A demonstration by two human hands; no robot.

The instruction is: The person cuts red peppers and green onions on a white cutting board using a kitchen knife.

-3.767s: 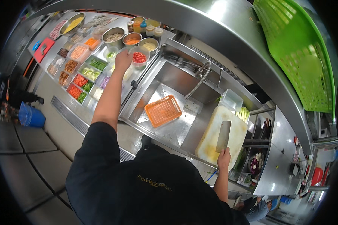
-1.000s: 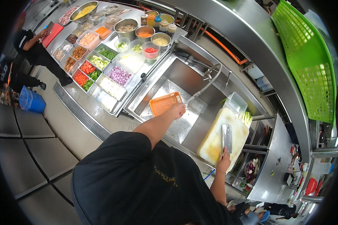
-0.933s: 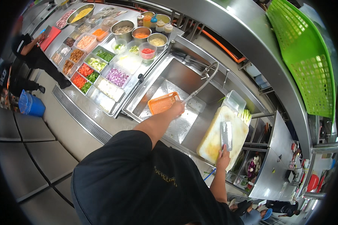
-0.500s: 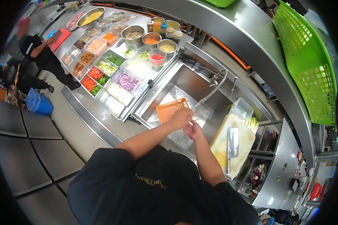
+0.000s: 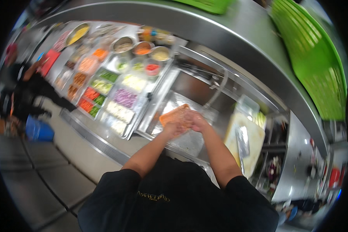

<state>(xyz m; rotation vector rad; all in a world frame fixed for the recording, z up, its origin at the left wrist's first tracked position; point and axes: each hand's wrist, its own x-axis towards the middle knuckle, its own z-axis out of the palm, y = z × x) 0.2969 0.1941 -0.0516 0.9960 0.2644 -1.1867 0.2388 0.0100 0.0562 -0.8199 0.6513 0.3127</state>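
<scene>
An orange perforated plastic basket (image 5: 167, 117) sits low in the steel sink (image 5: 187, 86). Over its near right side are both of my hands, blurred by motion. My left hand (image 5: 175, 129) is by the basket's near edge, fingers toward the other hand. My right hand (image 5: 196, 120) reaches in from the right, its fingers lying across the basket's right part. Blur hides whether either hand grips the basket or only touches it. A flexible hose faucet (image 5: 217, 92) bends down into the sink behind my right hand.
Right of the sink lies a cutting board (image 5: 255, 143) with a cleaver (image 5: 242, 141) on it, beside a clear container (image 5: 247, 104). Trays of chopped vegetables (image 5: 125, 98) stand left. A co-worker (image 5: 25, 73) stands far left. Green baskets (image 5: 317, 62) sit on the upper shelf.
My hands, close together near the hose end before, have moved apart a little and now lie over the basket. The whole view has shifted and blurred.
</scene>
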